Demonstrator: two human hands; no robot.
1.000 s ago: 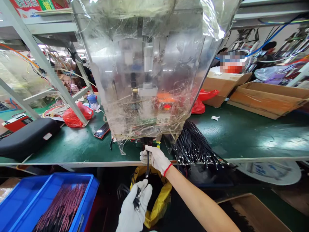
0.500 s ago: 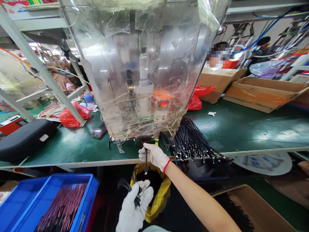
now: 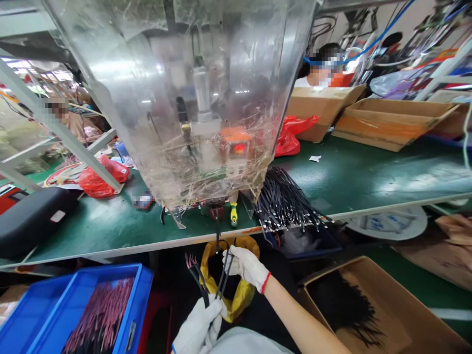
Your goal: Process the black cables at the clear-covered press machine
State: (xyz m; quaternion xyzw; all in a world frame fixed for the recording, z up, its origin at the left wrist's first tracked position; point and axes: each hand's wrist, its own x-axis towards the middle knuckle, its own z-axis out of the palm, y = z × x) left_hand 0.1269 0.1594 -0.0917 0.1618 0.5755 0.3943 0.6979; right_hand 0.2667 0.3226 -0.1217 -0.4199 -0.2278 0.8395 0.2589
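Note:
My gloved left hand (image 3: 201, 322) is closed around a few black cables (image 3: 197, 275), whose pinkish wire ends point up. Just above and to its right, my gloved right hand (image 3: 248, 268) pinches thin black cables (image 3: 224, 270) that run down to the left hand. Both hands are in front of a yellow bag (image 3: 241, 300) below the table edge. Behind them stands a machine under a cloudy plastic cover (image 3: 206, 147); a short black strand (image 3: 217, 233) hangs from its lower front. A large pile of black cables (image 3: 285, 199) lies on the table to the right of the machine.
A yellow-green screwdriver handle (image 3: 233, 215) lies at the machine's foot. Blue bins (image 3: 145, 280) with pink and black wires stand at lower left. An open carton (image 3: 405, 319) with black cables sits at lower right. Cartons (image 3: 391, 123) and a person (image 3: 326, 64) are farther back.
My right hand has come down from the machine's front toward my left hand. The cables in my left hand now point upward. The view has shifted a little.

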